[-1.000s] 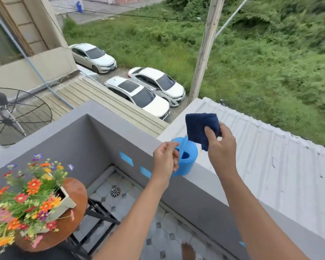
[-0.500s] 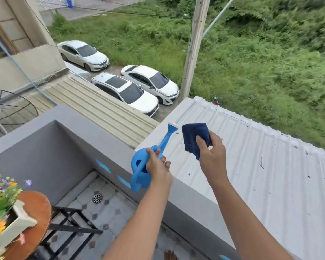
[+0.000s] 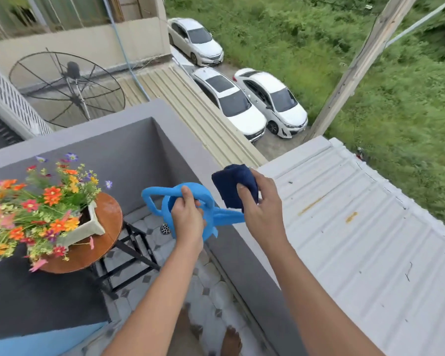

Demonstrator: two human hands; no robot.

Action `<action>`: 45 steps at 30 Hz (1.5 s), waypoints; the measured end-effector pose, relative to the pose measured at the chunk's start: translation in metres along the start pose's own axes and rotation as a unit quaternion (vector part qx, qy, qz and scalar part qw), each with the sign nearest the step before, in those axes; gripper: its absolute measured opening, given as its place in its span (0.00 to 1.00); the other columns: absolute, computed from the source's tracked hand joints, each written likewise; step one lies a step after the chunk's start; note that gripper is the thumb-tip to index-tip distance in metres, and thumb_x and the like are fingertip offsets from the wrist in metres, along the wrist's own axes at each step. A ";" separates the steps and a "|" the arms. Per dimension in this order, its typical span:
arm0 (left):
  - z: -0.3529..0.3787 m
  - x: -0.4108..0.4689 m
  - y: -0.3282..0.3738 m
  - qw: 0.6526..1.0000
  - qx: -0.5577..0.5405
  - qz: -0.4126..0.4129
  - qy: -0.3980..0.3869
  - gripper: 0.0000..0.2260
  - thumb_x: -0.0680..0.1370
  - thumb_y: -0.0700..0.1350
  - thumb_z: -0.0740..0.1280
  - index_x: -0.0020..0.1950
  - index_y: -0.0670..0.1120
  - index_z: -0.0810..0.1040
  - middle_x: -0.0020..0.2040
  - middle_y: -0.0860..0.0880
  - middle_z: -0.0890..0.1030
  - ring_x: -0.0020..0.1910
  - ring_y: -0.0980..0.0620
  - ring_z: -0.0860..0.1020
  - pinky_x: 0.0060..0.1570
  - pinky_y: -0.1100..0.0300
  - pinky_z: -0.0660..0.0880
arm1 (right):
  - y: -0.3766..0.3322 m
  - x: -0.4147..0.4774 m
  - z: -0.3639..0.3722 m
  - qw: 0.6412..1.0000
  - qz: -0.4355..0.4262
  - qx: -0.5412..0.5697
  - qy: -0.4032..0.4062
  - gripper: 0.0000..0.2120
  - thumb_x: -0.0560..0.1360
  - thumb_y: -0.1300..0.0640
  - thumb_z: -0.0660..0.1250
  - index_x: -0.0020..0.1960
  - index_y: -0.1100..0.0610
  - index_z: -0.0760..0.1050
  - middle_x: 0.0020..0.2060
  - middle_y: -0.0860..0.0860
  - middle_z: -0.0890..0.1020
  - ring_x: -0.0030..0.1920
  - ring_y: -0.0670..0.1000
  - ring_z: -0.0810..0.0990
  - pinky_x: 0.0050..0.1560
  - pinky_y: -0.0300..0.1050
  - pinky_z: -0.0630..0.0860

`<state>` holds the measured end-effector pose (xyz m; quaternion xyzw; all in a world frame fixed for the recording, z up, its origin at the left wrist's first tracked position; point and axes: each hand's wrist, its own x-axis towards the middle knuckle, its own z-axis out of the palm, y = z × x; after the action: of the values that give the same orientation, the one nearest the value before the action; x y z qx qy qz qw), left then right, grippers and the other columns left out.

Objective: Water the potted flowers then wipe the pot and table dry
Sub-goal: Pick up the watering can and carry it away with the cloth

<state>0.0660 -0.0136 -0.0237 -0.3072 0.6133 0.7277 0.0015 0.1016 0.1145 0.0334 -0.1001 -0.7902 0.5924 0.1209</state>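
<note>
My left hand (image 3: 188, 219) grips the handle of a blue plastic watering can (image 3: 206, 194), held in the air over the balcony floor beside the grey parapet; its spout points right. My right hand (image 3: 262, 209) pinches a folded dark blue cloth (image 3: 231, 183) just right of the can, above the parapet top. To the left, a white square pot (image 3: 88, 227) full of orange, red, yellow and purple flowers (image 3: 44, 199) stands tilted in view on a small round wooden table (image 3: 108, 211). Part of the can is hidden behind my left hand.
The grey parapet wall (image 3: 242, 253) runs diagonally under my hands, with a white corrugated roof (image 3: 357, 240) beyond it. The table has black folding legs (image 3: 131, 258) on a tiled floor with a drain (image 3: 165, 228). My bare feet (image 3: 230, 343) show below. A satellite dish (image 3: 67, 86) stands far left.
My view has swung left, bringing the flowers and table back in. My left hand has carried the watering can off the parapet toward the table; the cloth stays in my right hand.
</note>
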 end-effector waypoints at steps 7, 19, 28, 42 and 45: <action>-0.082 0.102 -0.034 0.990 0.142 0.023 0.003 0.24 0.83 0.59 0.52 0.46 0.41 0.75 0.35 0.49 0.73 0.34 0.48 0.72 0.39 0.53 0.71 | 0.027 0.018 0.129 0.996 0.026 -0.001 -0.081 0.15 0.82 0.56 0.62 0.65 0.43 0.72 0.58 0.44 0.80 0.59 0.46 0.79 0.60 0.56 0.78; -0.152 0.344 -0.303 0.925 0.362 -0.111 -0.043 0.22 0.83 0.57 0.54 0.48 0.39 0.74 0.42 0.38 0.77 0.44 0.40 0.78 0.42 0.52 0.68 | 0.346 0.029 0.304 0.968 0.207 -0.080 -0.115 0.14 0.80 0.49 0.62 0.64 0.42 0.71 0.56 0.45 0.79 0.57 0.52 0.79 0.57 0.61 0.80; -0.133 0.449 -0.488 0.907 0.344 -0.219 -0.102 0.19 0.81 0.62 0.56 0.51 0.46 0.71 0.36 0.47 0.78 0.33 0.46 0.81 0.39 0.56 0.79 | 0.562 0.042 0.350 0.918 0.362 -0.057 -0.153 0.11 0.81 0.60 0.62 0.61 0.49 0.70 0.40 0.42 0.79 0.37 0.45 0.81 0.37 0.46 0.81; -0.129 0.480 -0.574 0.914 0.261 -0.280 -0.134 0.28 0.78 0.68 0.50 0.62 0.49 0.75 0.59 0.44 0.81 0.48 0.44 0.84 0.48 0.48 0.83 | 0.658 0.058 0.374 0.871 0.431 0.051 -0.230 0.11 0.81 0.53 0.65 0.63 0.47 0.71 0.56 0.51 0.84 0.53 0.52 0.85 0.45 0.52 0.83; -0.129 0.480 -0.558 0.934 0.200 -0.275 -0.110 0.25 0.79 0.68 0.47 0.55 0.57 0.77 0.51 0.53 0.82 0.50 0.52 0.80 0.47 0.56 0.77 | 0.661 0.061 0.379 0.859 0.446 0.085 -0.237 0.11 0.81 0.52 0.65 0.63 0.48 0.72 0.52 0.50 0.84 0.49 0.52 0.84 0.40 0.48 0.80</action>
<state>-0.0543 -0.1697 -0.7445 -0.3753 0.6334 0.5905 0.3304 -0.0635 -0.0290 -0.6988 -0.2877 -0.6120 0.6536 -0.3397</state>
